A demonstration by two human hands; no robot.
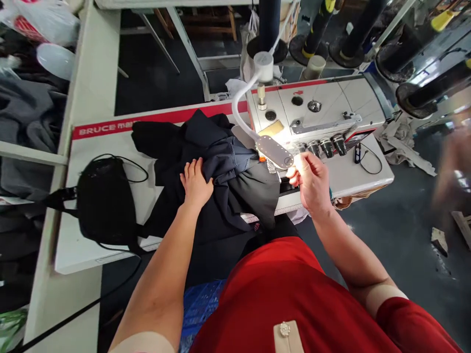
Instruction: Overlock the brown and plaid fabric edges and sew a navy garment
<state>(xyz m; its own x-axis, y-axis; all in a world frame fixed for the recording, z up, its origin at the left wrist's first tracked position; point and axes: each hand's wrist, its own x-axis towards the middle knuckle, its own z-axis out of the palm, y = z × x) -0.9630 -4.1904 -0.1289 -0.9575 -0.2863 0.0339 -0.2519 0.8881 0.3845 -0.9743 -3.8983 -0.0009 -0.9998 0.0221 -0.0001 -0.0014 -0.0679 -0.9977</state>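
My left hand [195, 184] lies on a heap of dark navy fabric [221, 186] on the sewing table, fingers curled over a fold and pressing it down. At the front of the white sewing machine [324, 110], my right hand [311, 181] is raised under the lit lamp head [275, 151], fingers pinched together. Glare hides what it pinches. The fabric runs from my left hand toward the needle area below the lamp.
A black bag [105, 201] with a strap lies on the white table [91, 142] left of the fabric. Dark thread cones [349, 46] stand behind the machine. A blue crate [202, 304] sits under the table near my red top. A blurred person's hand [454, 171] shows at right.
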